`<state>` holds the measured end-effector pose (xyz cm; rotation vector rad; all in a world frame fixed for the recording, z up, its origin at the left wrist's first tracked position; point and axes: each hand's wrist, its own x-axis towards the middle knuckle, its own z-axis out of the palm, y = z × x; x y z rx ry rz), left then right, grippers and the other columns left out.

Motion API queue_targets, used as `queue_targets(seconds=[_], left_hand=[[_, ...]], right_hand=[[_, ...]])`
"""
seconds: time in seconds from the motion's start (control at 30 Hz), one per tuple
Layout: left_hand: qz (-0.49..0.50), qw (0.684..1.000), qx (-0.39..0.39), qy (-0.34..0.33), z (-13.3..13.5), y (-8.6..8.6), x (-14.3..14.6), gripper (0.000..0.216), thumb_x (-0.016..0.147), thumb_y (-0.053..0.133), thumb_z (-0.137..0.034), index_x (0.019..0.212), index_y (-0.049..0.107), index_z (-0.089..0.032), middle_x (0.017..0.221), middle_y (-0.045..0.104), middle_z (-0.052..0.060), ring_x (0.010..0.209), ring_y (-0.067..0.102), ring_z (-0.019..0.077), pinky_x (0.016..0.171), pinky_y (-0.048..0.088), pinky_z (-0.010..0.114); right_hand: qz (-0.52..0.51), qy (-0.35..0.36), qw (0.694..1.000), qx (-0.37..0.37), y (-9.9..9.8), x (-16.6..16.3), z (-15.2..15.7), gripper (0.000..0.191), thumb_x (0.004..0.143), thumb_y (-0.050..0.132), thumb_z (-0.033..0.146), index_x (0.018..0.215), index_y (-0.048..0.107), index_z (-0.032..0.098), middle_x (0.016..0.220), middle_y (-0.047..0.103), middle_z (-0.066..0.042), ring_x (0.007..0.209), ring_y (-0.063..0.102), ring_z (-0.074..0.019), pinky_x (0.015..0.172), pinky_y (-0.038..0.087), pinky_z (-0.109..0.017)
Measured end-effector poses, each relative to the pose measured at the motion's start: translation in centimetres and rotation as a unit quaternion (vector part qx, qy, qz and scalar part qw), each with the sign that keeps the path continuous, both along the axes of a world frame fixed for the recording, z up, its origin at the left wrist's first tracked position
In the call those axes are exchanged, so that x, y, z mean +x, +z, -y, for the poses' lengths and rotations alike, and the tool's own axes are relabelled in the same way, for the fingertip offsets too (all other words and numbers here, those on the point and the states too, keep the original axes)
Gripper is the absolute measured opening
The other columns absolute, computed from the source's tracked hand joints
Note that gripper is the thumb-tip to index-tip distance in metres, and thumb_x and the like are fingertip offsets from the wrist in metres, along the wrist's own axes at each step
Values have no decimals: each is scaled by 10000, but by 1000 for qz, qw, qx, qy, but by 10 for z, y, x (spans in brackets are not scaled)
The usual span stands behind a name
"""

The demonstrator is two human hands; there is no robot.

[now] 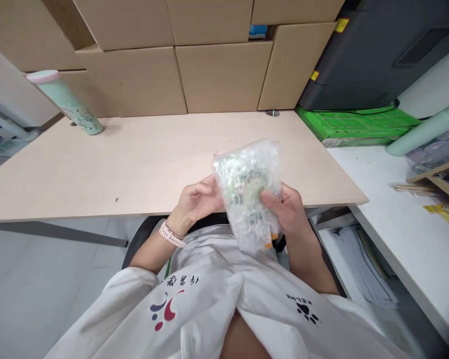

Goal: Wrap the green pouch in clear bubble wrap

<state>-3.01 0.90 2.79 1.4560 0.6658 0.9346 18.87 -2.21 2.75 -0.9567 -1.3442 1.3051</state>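
Note:
A bubble-wrap package (247, 174) with something greenish inside is held up over the table's front edge, in front of my body. My right hand (289, 207) grips its right side, thumb pressed on the front and the other fingers behind. My left hand (201, 199) is at the package's left edge, palm turned toward it and fingers partly hidden behind the wrap; whether it grips cannot be made out. Orange bits (271, 241) show at the package's lower right corner. What the wrapped thing is stays unclear through the plastic.
A light wooden table (153, 159) lies ahead, with a mint tumbler (69, 102) at its back left. Cardboard boxes (224, 77) are stacked behind. To the right stand a green box (359, 127), a dark grey machine (377, 55) and a white side desk (389, 199).

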Motion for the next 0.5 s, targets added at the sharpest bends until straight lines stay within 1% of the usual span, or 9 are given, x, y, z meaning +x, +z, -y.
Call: queue_targets(seconds=[0.03,0.07,0.13,0.2,0.27,0.3,0.37,0.43,0.5], left_hand=[[-7,1000,1,10,0,-3,2,780,959,273,-726,1502,450,-195,1381,651,155,1311,609,350,1114,463,579],[-4,1000,-2,29,0,-5,6,769,969,274,-721,1488,456,-184,1366,659,165,1313,607,348,1123,453,576],[34,996,-30,79,-5,-7,12,720,957,435,-691,1422,508,-146,1307,688,187,1266,639,349,1102,476,544],[86,984,-95,126,-16,-4,17,646,898,634,-613,1296,596,-106,1195,734,188,1157,697,332,1056,518,493],[114,969,-162,150,-35,3,18,529,874,710,-539,1156,661,-95,1075,766,166,1065,728,297,1029,537,445],[114,963,-186,158,-47,7,17,461,888,710,-502,1099,676,-94,1031,772,160,1036,733,283,1018,541,424],[96,955,-217,177,-73,14,16,360,937,664,-451,995,683,-95,952,772,151,977,737,262,977,555,392],[59,952,-233,189,-99,17,15,347,978,600,-437,920,671,-102,880,761,146,916,734,254,918,569,381],[1,951,-227,212,-121,15,15,353,1002,549,-430,902,660,-110,847,747,141,914,724,258,876,569,376]], right_hand=[[-2,-3,1000,4,0,-2,-8,385,847,716,555,1054,705,231,949,745,-51,857,701,-239,699,564,-340],[7,-3,1000,9,0,-4,-15,389,854,710,548,1071,697,226,967,741,-51,870,693,-234,710,556,-335],[60,-3,998,27,2,-8,-32,387,863,694,547,1056,685,212,946,719,-45,852,662,-216,708,528,-326],[157,-22,985,68,5,-9,-49,371,848,688,569,910,671,204,848,658,-25,809,606,-196,710,495,-325],[261,-63,955,126,10,-10,-69,419,814,698,600,704,585,212,780,555,-10,824,555,-192,763,477,-339],[283,-79,944,147,11,-10,-81,448,818,680,618,670,549,216,813,528,-12,864,544,-195,802,473,-347],[270,-94,946,153,12,-10,-106,452,849,620,639,696,531,223,911,507,-19,918,540,-191,846,473,-352],[252,-109,953,132,7,-11,-132,440,861,597,631,710,502,228,952,505,-20,934,541,-187,888,472,-362],[277,-122,947,106,-1,-13,-155,419,873,588,585,681,468,232,933,512,-21,937,543,-199,931,466,-391]])
